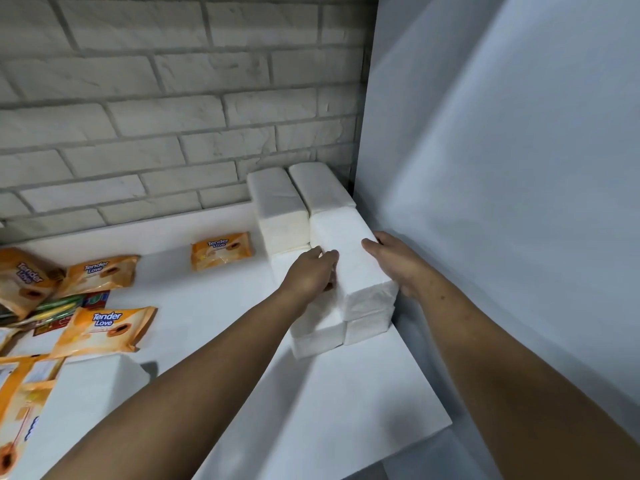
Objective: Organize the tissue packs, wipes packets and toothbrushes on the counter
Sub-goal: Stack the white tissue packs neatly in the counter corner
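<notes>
White tissue packs are stacked in the right back corner of the white counter [214, 306]. My left hand [310, 271] and my right hand [398, 261] grip the two long sides of the top front tissue pack [356, 265], which lies on another pack [367, 325]. A lower pack [317, 336] sits to its left. Two taller stacks [282, 209] [320, 187] stand behind against the brick wall. One orange wipes packet [221, 250] lies alone mid-counter. More wipes packets [104, 327] [98, 273] lie at the left, over colourful toothbrush packaging [62, 306].
A grey side wall [502, 202] closes off the right of the stacks. Another white tissue pack [86, 403] lies at the front left, with more orange packets [20, 403] beside it. The counter's front edge runs diagonally at the lower right.
</notes>
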Demonstrator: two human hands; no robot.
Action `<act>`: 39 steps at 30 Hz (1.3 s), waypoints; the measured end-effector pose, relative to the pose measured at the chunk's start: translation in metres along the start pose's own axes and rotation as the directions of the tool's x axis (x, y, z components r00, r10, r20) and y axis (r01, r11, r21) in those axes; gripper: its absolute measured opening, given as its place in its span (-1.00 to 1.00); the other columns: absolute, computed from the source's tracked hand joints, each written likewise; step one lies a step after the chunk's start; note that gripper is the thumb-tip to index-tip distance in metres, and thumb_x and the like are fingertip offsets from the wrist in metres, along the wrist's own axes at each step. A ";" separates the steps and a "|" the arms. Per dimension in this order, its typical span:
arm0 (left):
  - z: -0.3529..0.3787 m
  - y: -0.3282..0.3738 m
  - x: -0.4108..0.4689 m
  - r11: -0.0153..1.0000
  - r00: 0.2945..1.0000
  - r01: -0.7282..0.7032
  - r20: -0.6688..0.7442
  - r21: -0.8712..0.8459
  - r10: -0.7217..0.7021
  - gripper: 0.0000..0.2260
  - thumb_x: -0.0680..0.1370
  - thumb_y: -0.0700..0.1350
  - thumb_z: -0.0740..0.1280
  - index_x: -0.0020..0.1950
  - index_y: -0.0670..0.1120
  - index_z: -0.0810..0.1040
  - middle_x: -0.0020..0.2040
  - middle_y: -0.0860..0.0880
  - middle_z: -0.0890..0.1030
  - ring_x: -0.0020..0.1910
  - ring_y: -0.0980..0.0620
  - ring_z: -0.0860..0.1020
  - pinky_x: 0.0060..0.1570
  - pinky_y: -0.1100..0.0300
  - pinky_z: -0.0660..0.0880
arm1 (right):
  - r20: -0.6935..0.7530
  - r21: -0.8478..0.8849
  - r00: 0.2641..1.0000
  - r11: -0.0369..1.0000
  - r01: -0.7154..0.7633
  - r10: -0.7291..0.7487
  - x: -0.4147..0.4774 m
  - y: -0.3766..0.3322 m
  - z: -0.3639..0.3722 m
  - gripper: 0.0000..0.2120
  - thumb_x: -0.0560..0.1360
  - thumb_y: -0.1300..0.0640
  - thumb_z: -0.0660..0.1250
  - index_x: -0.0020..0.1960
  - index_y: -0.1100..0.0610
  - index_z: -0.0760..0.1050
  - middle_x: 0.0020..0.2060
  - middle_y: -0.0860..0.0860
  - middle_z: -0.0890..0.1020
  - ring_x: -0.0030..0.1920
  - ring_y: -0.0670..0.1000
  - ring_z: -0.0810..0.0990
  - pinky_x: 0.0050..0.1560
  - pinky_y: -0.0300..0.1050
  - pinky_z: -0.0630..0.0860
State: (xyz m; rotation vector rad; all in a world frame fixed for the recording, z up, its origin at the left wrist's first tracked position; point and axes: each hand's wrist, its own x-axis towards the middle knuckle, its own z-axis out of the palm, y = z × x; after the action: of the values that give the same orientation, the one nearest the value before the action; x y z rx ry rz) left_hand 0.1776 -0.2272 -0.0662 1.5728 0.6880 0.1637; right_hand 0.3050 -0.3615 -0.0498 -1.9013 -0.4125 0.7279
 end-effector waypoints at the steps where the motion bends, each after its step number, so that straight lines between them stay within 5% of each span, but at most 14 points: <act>1: 0.000 0.001 0.001 1.000 1.000 0.001 -0.006 -0.006 -0.001 -0.84 0.62 0.00 0.28 -0.03 -0.07 0.53 -0.10 -0.04 0.59 -0.14 0.00 0.54 -0.18 0.28 0.50 | 0.005 -0.009 1.000 1.000 0.006 -0.006 0.002 0.000 -0.001 -0.65 0.66 -0.03 0.24 0.40 0.03 0.49 0.14 -0.05 0.70 0.10 0.01 0.71 0.25 0.08 0.60; 6: 0.002 -0.002 0.006 1.000 1.000 0.018 -0.015 0.017 -0.018 -0.72 0.64 0.03 0.30 0.10 -0.17 0.62 0.04 -0.10 0.69 -0.09 0.03 0.59 -0.31 0.41 0.51 | 0.015 -0.046 1.000 0.999 0.020 -0.020 0.009 0.003 -0.005 -0.69 0.68 -0.02 0.23 0.38 0.01 0.52 0.12 -0.07 0.71 0.10 0.00 0.70 0.27 0.05 0.58; 13: 0.006 -0.003 0.010 0.999 1.000 0.030 -0.002 -0.045 -0.030 -0.71 0.58 0.06 0.37 0.18 -0.10 0.65 -0.02 -0.03 0.69 -0.15 0.02 0.61 0.17 -0.03 0.66 | 0.027 -0.048 0.999 0.999 0.024 -0.023 0.010 0.001 -0.008 -0.72 0.69 0.00 0.23 0.35 0.01 0.54 0.11 -0.07 0.71 0.08 -0.03 0.71 0.09 -0.08 0.59; 20: 0.006 -0.003 0.007 0.999 1.000 0.013 -0.007 0.031 -0.013 -0.75 0.57 0.10 0.35 0.20 0.07 0.65 0.08 0.03 0.73 0.09 -0.01 0.70 0.12 0.11 0.65 | 0.043 -0.030 0.999 0.999 -0.013 0.014 0.013 0.009 -0.006 -0.65 0.69 -0.06 0.20 0.43 -0.02 0.46 0.17 -0.06 0.69 0.12 0.00 0.70 0.26 0.02 0.58; 26: 0.005 0.004 0.001 0.999 1.000 0.012 -0.003 0.035 -0.012 -0.89 0.64 0.10 0.34 0.12 0.13 0.59 0.10 0.05 0.66 -0.05 0.10 0.64 0.04 0.23 0.58 | 0.026 -0.100 1.000 0.995 -0.004 0.007 0.010 0.005 -0.006 -0.60 0.69 -0.10 0.18 0.48 0.01 0.42 0.21 -0.07 0.66 0.14 -0.01 0.66 0.29 0.03 0.55; 28: 0.001 0.005 -0.004 0.999 1.000 -0.001 -0.014 0.039 0.002 -0.63 0.64 0.14 0.34 0.40 0.05 0.52 0.18 0.06 0.60 -0.07 0.17 0.60 0.06 0.22 0.55 | 0.001 -0.232 0.999 0.972 0.037 -0.038 0.005 -0.003 -0.007 -0.57 0.70 -0.10 0.16 0.50 0.03 0.41 0.23 -0.08 0.61 0.16 -0.02 0.62 0.21 -0.06 0.50; 31: -0.013 0.001 -0.010 0.998 0.998 -0.041 -0.036 0.056 0.043 -0.25 0.56 0.25 0.38 0.67 0.00 0.24 0.43 0.04 0.52 0.04 0.18 0.61 0.30 0.04 0.57 | -0.080 -0.396 0.983 0.910 0.120 -0.165 -0.001 -0.014 -0.008 -0.46 0.68 -0.14 0.15 0.60 0.04 0.27 0.47 0.01 0.48 0.44 0.07 0.46 0.41 -0.06 0.36; 36: -0.057 0.003 -0.040 0.976 0.980 -0.113 -0.142 0.186 0.141 -0.29 0.53 0.34 0.33 0.63 0.12 0.31 0.49 0.07 0.47 0.30 0.05 0.59 0.44 -0.03 0.45 | -0.182 -0.442 0.894 0.846 0.298 -0.410 -0.022 -0.039 0.018 -0.50 0.69 -0.04 0.20 0.58 0.10 0.32 0.52 0.05 0.43 0.51 0.09 0.39 0.50 -0.06 0.28; 39: -0.092 -0.002 -0.067 0.961 0.957 -0.122 -0.226 0.249 0.180 -0.41 0.63 0.22 0.31 0.63 0.08 0.31 0.52 0.07 0.45 0.29 0.06 0.58 0.42 0.05 0.42 | -0.151 -0.481 0.847 0.787 0.387 -0.509 -0.037 -0.051 0.063 -0.53 0.68 0.02 0.23 0.55 0.14 0.36 0.51 0.09 0.43 0.51 0.11 0.35 0.52 -0.01 0.28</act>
State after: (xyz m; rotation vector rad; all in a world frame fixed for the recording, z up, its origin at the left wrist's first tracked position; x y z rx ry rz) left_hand 0.0775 -0.1828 -0.0350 1.8519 0.8014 0.4120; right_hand 0.2376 -0.3173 -0.0118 -2.1563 -0.8774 0.0365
